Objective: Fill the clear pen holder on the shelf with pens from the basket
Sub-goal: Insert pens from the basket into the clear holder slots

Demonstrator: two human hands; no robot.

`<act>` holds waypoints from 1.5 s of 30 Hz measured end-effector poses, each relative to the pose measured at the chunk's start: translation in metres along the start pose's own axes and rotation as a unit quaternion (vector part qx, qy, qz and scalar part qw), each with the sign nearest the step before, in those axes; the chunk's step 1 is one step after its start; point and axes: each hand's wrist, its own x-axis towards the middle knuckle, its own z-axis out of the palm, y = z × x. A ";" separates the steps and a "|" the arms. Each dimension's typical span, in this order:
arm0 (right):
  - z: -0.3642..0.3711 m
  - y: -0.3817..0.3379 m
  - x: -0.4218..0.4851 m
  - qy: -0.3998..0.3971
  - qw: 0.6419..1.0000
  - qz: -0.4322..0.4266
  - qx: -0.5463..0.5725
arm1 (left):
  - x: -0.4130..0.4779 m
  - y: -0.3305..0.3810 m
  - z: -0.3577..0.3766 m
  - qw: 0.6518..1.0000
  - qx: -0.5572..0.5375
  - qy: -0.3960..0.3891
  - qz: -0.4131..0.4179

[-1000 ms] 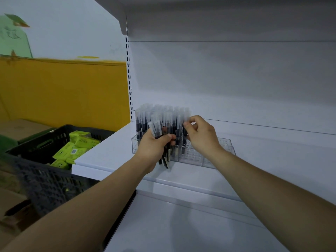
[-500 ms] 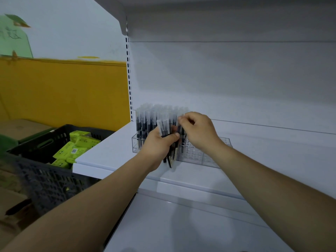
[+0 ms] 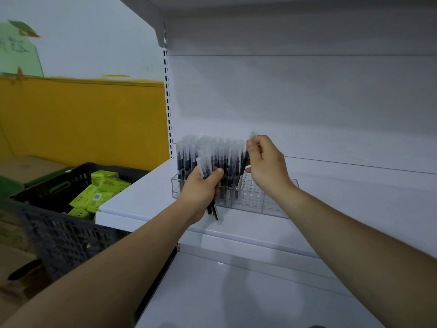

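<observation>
Fingers of your right hand pinch a single pen near its frosted cap, its tip angled down toward the empty slots of the clear pen holder on the shelf. Your left hand is clenched round a small bundle of pens just in front of the holder, whose left part is packed with upright pens. They look light, stiff and smooth, so take each high on the barrel and steer the tip; a cap might pull off. The basket sits to your left, green boxes inside.
</observation>
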 end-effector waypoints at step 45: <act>-0.016 0.023 0.042 0.048 0.997 0.060 0.022 | -0.005 0.009 0.015 0.999 -0.028 0.000 0.016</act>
